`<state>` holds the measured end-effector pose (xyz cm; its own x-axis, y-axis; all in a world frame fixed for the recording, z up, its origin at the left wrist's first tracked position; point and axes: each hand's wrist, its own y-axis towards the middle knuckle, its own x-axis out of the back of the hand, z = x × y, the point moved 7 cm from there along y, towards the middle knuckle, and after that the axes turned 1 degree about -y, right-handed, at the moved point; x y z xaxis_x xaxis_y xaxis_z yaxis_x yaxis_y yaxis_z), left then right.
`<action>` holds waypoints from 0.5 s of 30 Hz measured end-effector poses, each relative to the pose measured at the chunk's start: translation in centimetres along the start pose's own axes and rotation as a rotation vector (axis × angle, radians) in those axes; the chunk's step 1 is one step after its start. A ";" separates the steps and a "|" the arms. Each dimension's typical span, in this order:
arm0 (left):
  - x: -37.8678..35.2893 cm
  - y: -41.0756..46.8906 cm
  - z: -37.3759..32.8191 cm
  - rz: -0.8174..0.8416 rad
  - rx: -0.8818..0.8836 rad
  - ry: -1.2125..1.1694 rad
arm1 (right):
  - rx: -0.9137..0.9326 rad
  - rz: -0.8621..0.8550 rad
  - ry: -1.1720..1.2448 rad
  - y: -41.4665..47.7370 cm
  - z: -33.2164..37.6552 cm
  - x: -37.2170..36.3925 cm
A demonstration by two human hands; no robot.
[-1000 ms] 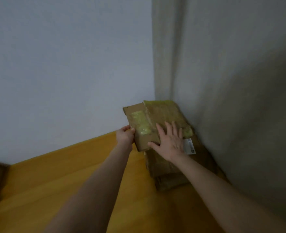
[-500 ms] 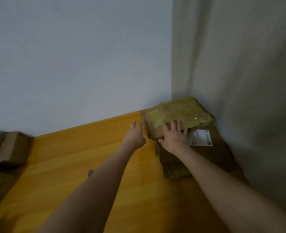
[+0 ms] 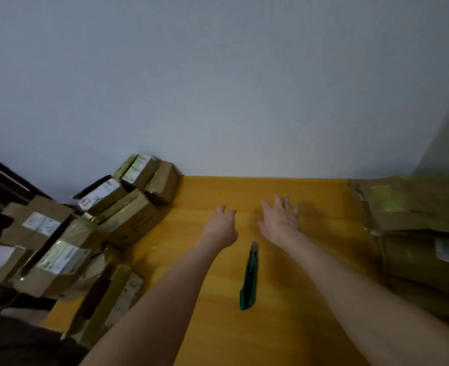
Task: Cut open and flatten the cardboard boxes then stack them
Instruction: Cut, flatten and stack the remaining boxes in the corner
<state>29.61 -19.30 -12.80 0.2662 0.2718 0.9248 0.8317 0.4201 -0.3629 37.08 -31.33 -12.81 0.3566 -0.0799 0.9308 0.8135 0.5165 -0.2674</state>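
Though dim, yellow surface (image 3: 273, 336) and boxes (image 3: 129, 220) against pale wall (image 3: 218, 88).

Yellow wooden surface (image 3: 323, 196) with cardboard on both sides and a knife in the middle.
The surface reaches the pale wall (image 3: 218, 101) on the far side. On the left lies an untidy pile of closed cardboard boxes (image 3: 128, 220) with labels and tape, some of them tilted. On the right lies a stack of flattened cardboard (image 3: 413, 233). Between them, nearer, a green and black utility knife (image 3: 249, 276) lies flat, well apart from both.
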 end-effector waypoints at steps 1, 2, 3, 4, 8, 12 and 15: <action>0.2 -0.2 2.3 -0.001 0.012 -0.008 | 0.012 0.001 0.000 0.2 2.3 -0.6; 0.3 -0.3 4.6 -0.003 0.019 -0.019 | 0.019 0.003 -0.002 0.5 4.5 -1.2; 0.3 -0.3 6.9 -0.005 0.020 -0.029 | 0.024 0.006 -0.004 0.7 6.7 -1.9; 0.3 -0.4 9.0 -0.004 0.016 -0.036 | 0.028 0.012 -0.004 0.9 8.9 -2.7; 0.3 -0.4 16.7 0.005 -0.021 -0.038 | 0.017 0.031 0.003 1.0 16.9 -6.1; 0.9 -0.8 22.8 -0.008 -0.016 -0.057 | 0.012 0.061 0.029 0.4 23.0 -8.9; 1.8 -1.3 26.4 -0.050 -0.003 -0.077 | 0.023 0.080 0.064 0.1 26.4 -10.6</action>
<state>16.12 3.53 -13.72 0.1857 0.3165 0.9302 0.8444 0.4328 -0.3158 21.26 -7.94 -16.11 0.4493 -0.0916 0.8887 0.7710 0.5424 -0.3339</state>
